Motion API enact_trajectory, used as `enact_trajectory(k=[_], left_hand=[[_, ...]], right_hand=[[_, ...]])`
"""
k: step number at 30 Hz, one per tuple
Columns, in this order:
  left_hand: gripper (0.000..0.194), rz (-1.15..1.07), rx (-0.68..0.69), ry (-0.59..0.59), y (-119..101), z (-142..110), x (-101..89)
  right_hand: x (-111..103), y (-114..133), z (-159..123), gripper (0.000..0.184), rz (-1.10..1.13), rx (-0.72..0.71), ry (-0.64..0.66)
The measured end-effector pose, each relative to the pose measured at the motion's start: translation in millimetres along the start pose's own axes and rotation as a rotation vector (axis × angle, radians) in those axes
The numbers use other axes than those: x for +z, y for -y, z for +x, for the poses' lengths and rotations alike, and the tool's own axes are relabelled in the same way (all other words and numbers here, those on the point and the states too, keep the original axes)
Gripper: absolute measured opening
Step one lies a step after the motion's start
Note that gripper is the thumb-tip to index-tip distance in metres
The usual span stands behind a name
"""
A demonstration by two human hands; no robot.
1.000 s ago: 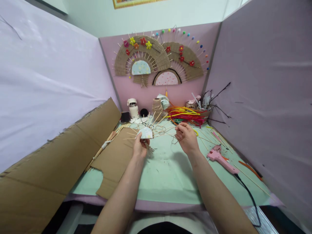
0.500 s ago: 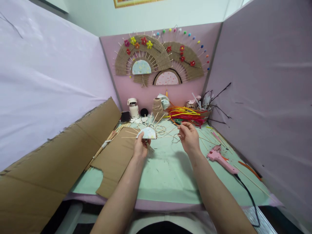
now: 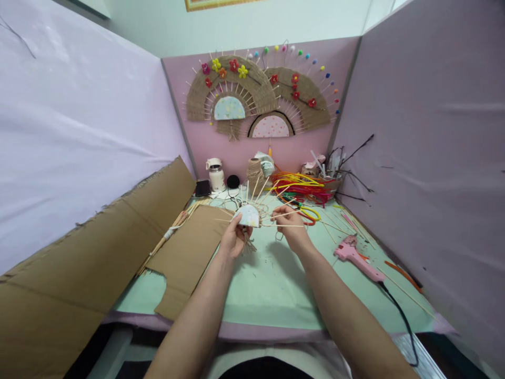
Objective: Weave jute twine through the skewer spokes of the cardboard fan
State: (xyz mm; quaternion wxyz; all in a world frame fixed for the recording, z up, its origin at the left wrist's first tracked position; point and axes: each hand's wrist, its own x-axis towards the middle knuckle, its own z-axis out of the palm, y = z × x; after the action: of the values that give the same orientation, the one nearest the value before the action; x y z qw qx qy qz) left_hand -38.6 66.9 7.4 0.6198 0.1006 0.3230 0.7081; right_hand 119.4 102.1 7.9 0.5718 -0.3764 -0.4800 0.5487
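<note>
My left grip (image 3: 234, 240) clamped on half-disc (image 3: 249, 216), above table (image 3: 268, 300). Sticks (image 3: 248, 190) fanned out, outer lengths bare; no wide woven band, unlike fans (image 3: 256, 95) behind. My right grip (image 3: 291, 223) beside sticks, fingers bent; cannot tell if pinching anything.

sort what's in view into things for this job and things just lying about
Likely for the job:
patterned half-disc, held in the left hand
its sticks, with the right hand at them

Apparently lying about:
glue gun
white flask
flat cardboard
</note>
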Motion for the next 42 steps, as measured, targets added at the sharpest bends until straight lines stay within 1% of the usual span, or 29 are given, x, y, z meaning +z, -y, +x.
enact_trajectory(k=[3, 6, 10, 14, 16, 17, 22, 23, 25, 29, 30, 31, 33, 38, 42], left_hand=[[0.022, 0.051, -0.102, 0.100, 7, -6, -0.2], [0.022, 0.064, -0.175, 0.138, 11, -10, -0.7], [0.020, -0.043, -0.197, 0.108, 6, -13, 2.6], [0.021, -0.128, -0.155, 0.069, -1, -11, 6.2], [0.023, -0.148, -0.135, 0.060, -2, -10, 6.5], [0.024, -0.158, -0.130, 0.055, -2, -9, 6.4], [0.025, -0.184, -0.110, 0.038, -1, -6, 6.3], [0.025, -0.182, -0.108, 0.035, -1, -6, 6.6], [0.025, -0.181, -0.106, 0.023, -2, -7, 7.4], [0.025, -0.173, -0.116, 0.036, -1, -9, 8.4], [0.026, -0.168, -0.120, 0.042, -1, -9, 8.5], [0.026, -0.162, -0.122, 0.044, 0, -9, 8.5], [0.027, -0.148, -0.123, 0.039, 1, -9, 8.4], [0.027, -0.115, -0.133, 0.041, 4, -10, 9.2], [0.025, -0.116, -0.125, 0.049, 4, -12, 10.8]], right_hand=[[14, -12, -4, 0.019, -0.031, -0.067, 0.061], [21, -21, -6, 0.021, 0.000, -0.096, 0.109], [18, -24, -5, 0.015, -0.092, -0.123, 0.097], [9, -21, -2, 0.014, -0.236, -0.128, 0.082], [3, -19, 0, 0.014, -0.278, -0.143, 0.034], [1, -18, 2, 0.014, -0.284, -0.157, -0.014], [-7, -11, 4, 0.015, -0.175, -0.264, -0.331], [-7, -9, 2, 0.014, -0.153, -0.304, -0.359], [-3, -4, -6, 0.012, -0.160, -0.449, -0.336], [7, 1, -24, 0.013, -0.312, -0.900, -0.132], [9, 1, -28, 0.015, -0.344, -0.969, -0.088], [11, 1, -30, 0.017, -0.365, -1.005, -0.055], [13, 1, -32, 0.016, -0.377, -1.002, -0.022], [14, -1, -31, 0.005, -0.322, -0.881, -0.013], [16, -3, -30, 0.005, -0.287, -0.797, 0.009]])
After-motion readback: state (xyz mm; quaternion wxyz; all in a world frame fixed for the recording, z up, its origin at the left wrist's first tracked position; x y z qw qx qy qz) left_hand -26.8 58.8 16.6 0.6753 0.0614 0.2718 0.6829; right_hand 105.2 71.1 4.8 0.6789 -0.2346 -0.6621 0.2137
